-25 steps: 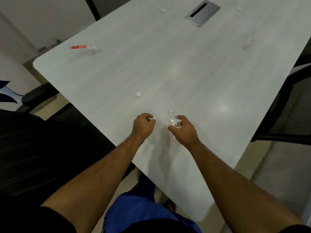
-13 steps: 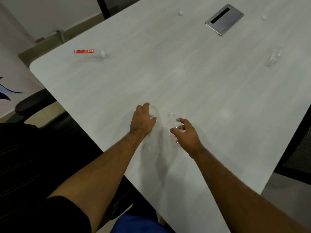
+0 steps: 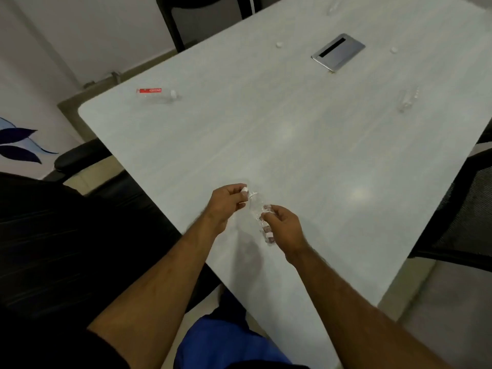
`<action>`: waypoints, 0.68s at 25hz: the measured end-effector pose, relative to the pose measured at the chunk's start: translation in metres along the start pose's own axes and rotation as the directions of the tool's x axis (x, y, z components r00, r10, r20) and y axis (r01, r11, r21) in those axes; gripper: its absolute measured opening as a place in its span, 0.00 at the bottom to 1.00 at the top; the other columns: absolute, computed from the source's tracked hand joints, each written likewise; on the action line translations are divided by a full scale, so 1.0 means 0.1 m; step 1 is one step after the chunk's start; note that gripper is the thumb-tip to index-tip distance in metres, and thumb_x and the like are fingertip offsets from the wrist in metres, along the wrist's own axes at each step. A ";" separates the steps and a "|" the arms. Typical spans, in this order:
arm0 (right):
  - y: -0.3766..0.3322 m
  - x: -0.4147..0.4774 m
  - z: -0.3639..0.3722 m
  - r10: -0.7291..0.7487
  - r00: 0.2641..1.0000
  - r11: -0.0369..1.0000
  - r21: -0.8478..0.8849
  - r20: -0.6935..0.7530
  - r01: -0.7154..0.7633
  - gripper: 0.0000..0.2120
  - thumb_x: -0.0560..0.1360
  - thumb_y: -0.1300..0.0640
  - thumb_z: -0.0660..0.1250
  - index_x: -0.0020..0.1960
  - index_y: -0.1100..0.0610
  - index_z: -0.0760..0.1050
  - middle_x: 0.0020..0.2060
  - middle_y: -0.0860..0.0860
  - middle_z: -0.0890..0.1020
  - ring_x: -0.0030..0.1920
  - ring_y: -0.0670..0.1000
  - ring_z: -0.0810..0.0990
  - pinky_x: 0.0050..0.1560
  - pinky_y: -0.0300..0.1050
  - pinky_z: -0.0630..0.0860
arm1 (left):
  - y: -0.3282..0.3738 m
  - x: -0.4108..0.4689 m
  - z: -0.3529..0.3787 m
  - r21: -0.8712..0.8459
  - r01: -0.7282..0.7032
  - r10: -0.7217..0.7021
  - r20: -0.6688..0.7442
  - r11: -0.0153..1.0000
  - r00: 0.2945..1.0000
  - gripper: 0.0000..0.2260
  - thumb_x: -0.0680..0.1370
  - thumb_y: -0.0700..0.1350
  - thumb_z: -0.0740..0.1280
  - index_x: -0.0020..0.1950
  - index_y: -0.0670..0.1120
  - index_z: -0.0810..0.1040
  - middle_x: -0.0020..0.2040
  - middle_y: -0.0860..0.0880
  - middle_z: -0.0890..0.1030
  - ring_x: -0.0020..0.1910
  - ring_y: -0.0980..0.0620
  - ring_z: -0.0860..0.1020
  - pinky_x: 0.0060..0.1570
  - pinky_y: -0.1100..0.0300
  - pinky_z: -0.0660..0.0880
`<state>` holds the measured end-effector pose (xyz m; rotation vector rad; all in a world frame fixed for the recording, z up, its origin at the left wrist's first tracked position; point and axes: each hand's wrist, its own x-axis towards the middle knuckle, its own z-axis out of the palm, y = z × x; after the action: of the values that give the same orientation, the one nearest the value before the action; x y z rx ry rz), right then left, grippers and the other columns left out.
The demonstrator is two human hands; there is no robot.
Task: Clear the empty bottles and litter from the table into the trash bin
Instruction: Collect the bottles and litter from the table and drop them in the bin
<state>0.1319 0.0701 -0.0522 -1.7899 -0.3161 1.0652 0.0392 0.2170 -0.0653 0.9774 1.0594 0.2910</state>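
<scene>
My right hand (image 3: 282, 226) grips a small clear empty bottle (image 3: 262, 222) over the near part of the pale table (image 3: 292, 145). My left hand (image 3: 226, 203) pinches a white cap (image 3: 244, 188) right at the bottle's mouth. A clear bottle with a red label (image 3: 155, 95) lies on its side near the far left corner. Another clear bottle (image 3: 407, 99) lies at the right. Two loose white caps (image 3: 279, 45) (image 3: 393, 50) sit on the far part of the table.
A grey metal cable hatch (image 3: 338, 52) is set into the table at the back. Black chairs stand at the left (image 3: 80, 158), right (image 3: 463, 209) and far end. No bin is in view.
My left hand reached to the white cap on the table, picked it up and brought it to the bottle's mouth. My right hand kept hold of the bottle. The view tilted up.
</scene>
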 end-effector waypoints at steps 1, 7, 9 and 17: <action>0.04 -0.13 0.00 -0.012 1.000 1.000 0.013 0.020 0.012 0.09 0.75 0.55 0.69 0.54 0.54 0.83 0.40 0.51 0.85 0.37 0.51 0.82 0.32 0.42 0.76 | -0.01 -0.20 -0.01 -0.054 0.004 -0.003 0.017 0.999 1.000 0.11 0.78 0.37 0.67 0.60 0.39 0.80 0.50 0.45 0.82 0.50 0.49 0.80 0.56 0.56 0.78; 0.36 -1.07 -0.12 -0.131 0.974 0.991 0.051 0.187 0.124 0.14 0.76 0.46 0.70 0.56 0.54 0.82 0.46 0.51 0.86 0.44 0.51 0.84 0.41 0.45 0.82 | -0.34 -1.53 0.10 -0.180 -0.163 0.165 -0.005 0.970 0.986 0.12 0.81 0.40 0.64 0.62 0.39 0.79 0.49 0.45 0.84 0.49 0.50 0.83 0.56 0.58 0.80; 0.49 -1.47 -0.08 -0.179 0.966 0.979 -0.066 0.185 0.194 0.18 0.76 0.43 0.70 0.60 0.52 0.80 0.52 0.47 0.85 0.51 0.50 0.84 0.51 0.47 0.82 | -0.53 -1.98 0.08 -0.130 -0.226 0.211 -0.121 0.965 0.970 0.12 0.81 0.40 0.64 0.62 0.39 0.80 0.52 0.44 0.84 0.52 0.49 0.82 0.57 0.57 0.79; 0.75 -3.19 0.68 -0.586 0.747 0.595 -0.458 0.314 0.660 0.19 0.72 0.32 0.61 0.55 0.41 0.76 0.43 0.40 0.81 0.41 0.43 0.80 0.40 0.41 0.80 | -1.06 -3.84 -0.60 -0.036 -0.363 0.250 -0.661 0.931 0.707 0.04 0.77 0.41 0.70 0.48 0.45 0.85 0.46 0.46 0.86 0.48 0.50 0.84 0.51 0.54 0.82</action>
<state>-0.1240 -0.1237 0.0419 -1.8502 -1.3576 0.5875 -0.2268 -0.0525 0.0732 0.9175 1.4676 1.0477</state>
